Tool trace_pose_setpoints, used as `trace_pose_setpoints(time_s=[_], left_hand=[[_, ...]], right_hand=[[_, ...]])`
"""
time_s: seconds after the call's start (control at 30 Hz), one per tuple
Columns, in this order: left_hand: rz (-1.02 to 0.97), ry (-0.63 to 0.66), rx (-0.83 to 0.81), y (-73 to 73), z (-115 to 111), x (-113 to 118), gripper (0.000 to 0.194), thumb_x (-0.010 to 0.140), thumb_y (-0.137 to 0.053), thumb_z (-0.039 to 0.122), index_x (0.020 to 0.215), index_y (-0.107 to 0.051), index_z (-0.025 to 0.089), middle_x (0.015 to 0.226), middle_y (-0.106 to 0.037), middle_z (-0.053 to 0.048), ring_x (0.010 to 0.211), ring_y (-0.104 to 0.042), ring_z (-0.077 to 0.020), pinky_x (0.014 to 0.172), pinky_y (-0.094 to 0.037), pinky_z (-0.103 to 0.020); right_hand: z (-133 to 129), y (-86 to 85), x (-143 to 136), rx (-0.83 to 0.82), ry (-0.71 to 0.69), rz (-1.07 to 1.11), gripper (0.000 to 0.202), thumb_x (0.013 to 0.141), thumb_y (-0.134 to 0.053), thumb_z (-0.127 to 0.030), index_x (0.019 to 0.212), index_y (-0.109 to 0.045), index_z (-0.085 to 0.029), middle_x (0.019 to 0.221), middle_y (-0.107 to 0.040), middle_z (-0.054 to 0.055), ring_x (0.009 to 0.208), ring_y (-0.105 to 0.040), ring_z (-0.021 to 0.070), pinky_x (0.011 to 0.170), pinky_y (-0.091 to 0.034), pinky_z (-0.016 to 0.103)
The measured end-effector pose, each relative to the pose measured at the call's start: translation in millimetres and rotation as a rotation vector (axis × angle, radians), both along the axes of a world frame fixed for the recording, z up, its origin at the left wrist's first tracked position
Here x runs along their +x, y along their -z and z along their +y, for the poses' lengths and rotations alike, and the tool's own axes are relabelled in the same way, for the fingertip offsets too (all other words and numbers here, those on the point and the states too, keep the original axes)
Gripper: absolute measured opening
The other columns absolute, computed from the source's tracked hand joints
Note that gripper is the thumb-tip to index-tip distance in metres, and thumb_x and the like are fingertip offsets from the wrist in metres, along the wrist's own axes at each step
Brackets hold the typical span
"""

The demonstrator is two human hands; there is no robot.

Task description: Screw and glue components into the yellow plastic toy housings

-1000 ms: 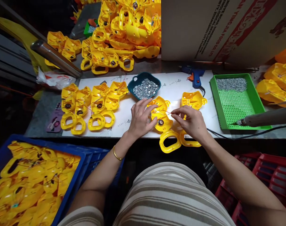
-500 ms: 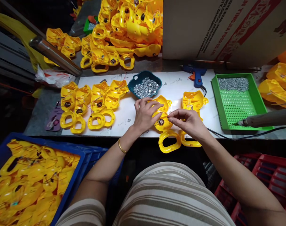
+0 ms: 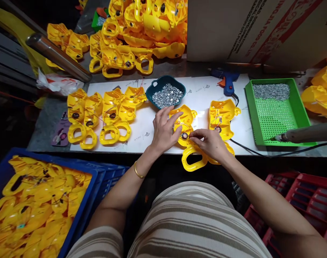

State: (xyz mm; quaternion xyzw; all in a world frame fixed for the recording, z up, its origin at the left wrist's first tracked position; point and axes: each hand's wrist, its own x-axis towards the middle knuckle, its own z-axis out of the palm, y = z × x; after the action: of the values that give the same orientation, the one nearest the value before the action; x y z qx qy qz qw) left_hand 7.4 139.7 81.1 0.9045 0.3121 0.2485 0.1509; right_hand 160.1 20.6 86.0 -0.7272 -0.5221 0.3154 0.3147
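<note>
In front of me lies a yellow plastic toy shell half (image 3: 183, 141), hollow side up, with a round speaker (image 3: 184, 135) inside and a loop handle (image 3: 194, 160) over the table edge. My left hand (image 3: 165, 130) rests at its left side, fingers spread, touching the shell. With thumb and forefinger pinched, my right hand (image 3: 210, 143) is just right of the speaker; a thin red wire (image 3: 189, 129) runs to those fingertips. Beside it on the right lies a second yellow shell half (image 3: 224, 114) with wires and a speaker, its handle partly hidden by my right hand.
A dark teal bowl (image 3: 150, 95) of screws stands behind my left hand. Right of it are a blue glue gun (image 3: 228, 84) and a green basket (image 3: 278, 143) with metal pieces. More shells (image 3: 112, 107) lie left; a blue crate (image 3: 80, 211) of shells stands lower left. A carton (image 3: 219, 36) stands behind.
My right hand has moved slightly down and left, its fingertips nearer the speaker. My left hand stays on the shell with its fingers a little more bent. The whole view has shifted slightly.
</note>
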Motion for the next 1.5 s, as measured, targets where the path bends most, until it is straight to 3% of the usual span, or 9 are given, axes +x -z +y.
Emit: trace_pose_setpoints(time_s=[0.2,0.33,0.47,0.63,0.8,0.97,1.1,1.33,1.5], left_hand=[[-0.125,-0.109,-0.109,0.8,-37,-25,0.053,0.085,-0.060,0.037,0.133,-0.049,0.018,0.131,-0.051,-0.014,0.122,-0.045,-0.0262,0.105,-0.035,-0.040],[-0.011,-0.209,-0.181,10.4,-64,-31,0.076,0.078,-0.067,0.049,0.142,-0.038,0.018,0.124,-0.057,-0.013,0.110,-0.051,-0.0268,0.096,-0.037,-0.041],[0.109,-0.203,-0.249,17.7,-78,-32,0.092,0.073,-0.072,0.051,0.147,-0.027,0.020,0.113,-0.064,-0.010,0.103,-0.054,-0.0269,0.093,-0.035,-0.043],[0.023,-0.075,-0.323,23.7,-82,-32,0.091,0.078,-0.073,0.033,0.150,-0.017,0.025,0.088,-0.069,0.001,0.091,-0.061,-0.0204,0.092,-0.037,-0.040],[-0.100,-0.013,-0.389,28.2,-81,-32,0.085,0.080,-0.071,0.023,0.149,-0.021,0.026,0.084,-0.067,0.002,0.084,-0.063,-0.0171,0.089,-0.044,-0.035],[-0.133,-0.009,-0.423,29.2,-81,-33,0.086,0.079,-0.071,0.019,0.149,-0.023,0.026,0.083,-0.068,0.002,0.084,-0.063,-0.0166,0.092,-0.045,-0.037],[-0.145,-0.019,-0.442,28.7,-82,-34,0.085,0.079,-0.072,0.019,0.149,-0.024,0.028,0.083,-0.069,0.003,0.087,-0.064,-0.0176,0.093,-0.044,-0.038],[-0.148,-0.032,-0.479,25.9,-80,-32,0.078,0.078,-0.073,0.021,0.145,-0.034,0.027,0.084,-0.068,0.001,0.086,-0.065,-0.0174,0.092,-0.046,-0.037],[-0.147,-0.012,-0.551,21.4,-79,-33,0.082,0.075,-0.074,0.021,0.145,-0.031,0.025,0.080,-0.067,0.003,0.078,-0.065,-0.0145,0.086,-0.050,-0.031]], right_hand=[[-5,-3.5,1,0.039,-0.062,-0.143,0.012,0.084,-0.061,-0.024,0.090,-0.072,-0.020,0.090,-0.064,0.003,0.067,-0.056,0.0115,0.067,-0.042,0.027],[-11,-5.3,-1,-0.012,-0.091,-0.171,0.014,0.087,-0.059,-0.028,0.091,-0.071,-0.022,0.093,-0.063,0.002,0.067,-0.056,0.0113,0.066,-0.040,0.027],[-15,-2.7,-5,-0.018,-0.090,-0.244,0.017,0.088,-0.057,-0.030,0.094,-0.071,-0.023,0.096,-0.064,0.003,0.071,-0.058,0.0123,0.061,-0.037,0.026],[-17,2.4,-17,0.027,-0.122,-0.451,0.021,0.092,-0.051,-0.031,0.097,-0.069,-0.023,0.097,-0.064,0.005,0.075,-0.058,0.0133,0.052,-0.028,0.024],[-18,11.0,-24,0.085,-0.146,-0.667,0.023,0.093,-0.047,-0.029,0.092,-0.069,-0.020,0.094,-0.065,0.006,0.074,-0.058,0.0134,0.045,-0.018,0.025],[-26,14.6,-17,0.194,-0.159,-0.594,0.026,0.095,-0.046,-0.033,0.096,-0.070,-0.021,0.096,-0.068,0.005,0.078,-0.060,0.0137,0.049,-0.030,0.025],[-39,13.8,-14,0.283,-0.239,-0.626,0.032,0.096,-0.043,-0.032,0.113,-0.067,-0.018,0.108,-0.066,0.011,0.092,-0.059,0.0195,0.068,-0.043,0.029],[-52,22.0,-17,0.237,-0.378,-0.859,0.040,0.097,-0.040,-0.030,0.132,-0.053,-0.017,0.127,-0.060,0.015,0.110,-0.052,0.0267,0.083,-0.037,0.042],[-43,10.6,-10,0.332,-0.371,-0.773,0.035,0.095,-0.045,-0.031,0.122,-0.059,-0.016,0.118,-0.064,0.012,0.104,-0.053,0.0249,0.081,-0.037,0.038]])
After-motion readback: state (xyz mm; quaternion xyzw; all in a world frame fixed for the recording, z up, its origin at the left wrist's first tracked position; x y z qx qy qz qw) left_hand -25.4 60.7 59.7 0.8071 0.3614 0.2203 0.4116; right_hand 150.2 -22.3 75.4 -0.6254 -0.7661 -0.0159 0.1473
